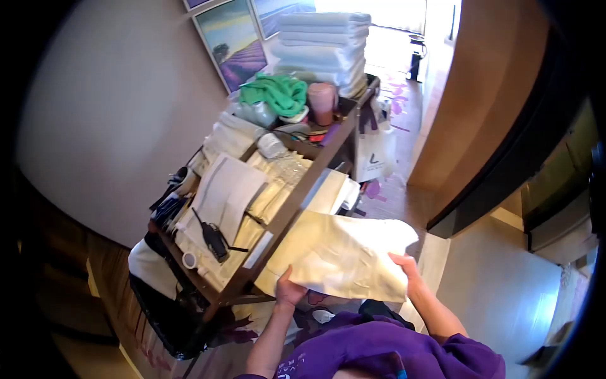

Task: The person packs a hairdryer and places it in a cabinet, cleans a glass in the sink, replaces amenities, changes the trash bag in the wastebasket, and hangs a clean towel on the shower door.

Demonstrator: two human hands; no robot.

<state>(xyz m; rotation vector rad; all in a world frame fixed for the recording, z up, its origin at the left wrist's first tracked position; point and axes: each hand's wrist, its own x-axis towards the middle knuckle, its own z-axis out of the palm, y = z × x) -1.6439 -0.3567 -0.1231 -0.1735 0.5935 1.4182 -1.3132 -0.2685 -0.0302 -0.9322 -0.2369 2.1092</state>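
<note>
A flat, folded cream cloth, sheet or towel I cannot tell, stretches between my two hands beside the cart. Gripping its near left edge is my left hand, thumb on top. My right hand is closed on the right edge, fingers partly hidden by the fabric. The cloth's far left part lies against the side of the housekeeping cart. On the cart top, near my left hand, lie a black two-way radio and a paper sheet.
The cart also carries a clear plastic bottle, a green cloth, a pink jug and a tall stack of white towels. A white bag hangs at its far end. A doorway with a wooden frame stands on the right.
</note>
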